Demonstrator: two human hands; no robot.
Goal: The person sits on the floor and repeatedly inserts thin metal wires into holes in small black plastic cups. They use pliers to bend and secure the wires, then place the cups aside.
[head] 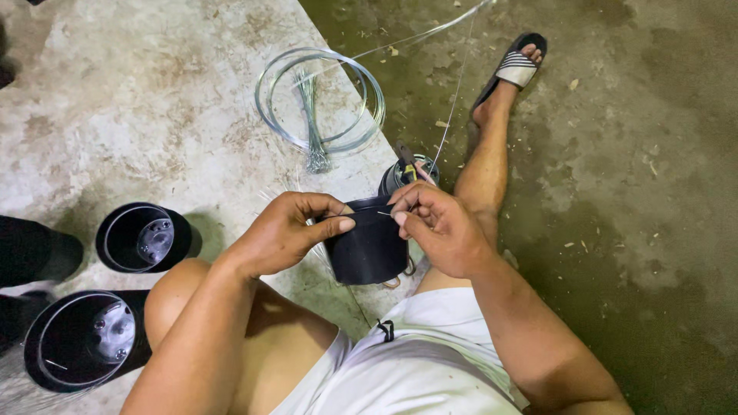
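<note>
Both hands on a small black pot, held over the near edge of a concrete slab.

Left hand (286,230) grips the black pot (369,246) at its rim, thumb pressed on the wall. Right hand (440,227) pinches a thin wire (453,100) at the rim; the wire runs far and up. Far of the pot lies a wire coil (320,100); a small container (407,174) stands just behind. Two open black pots (115,230) sit at near left.
</note>
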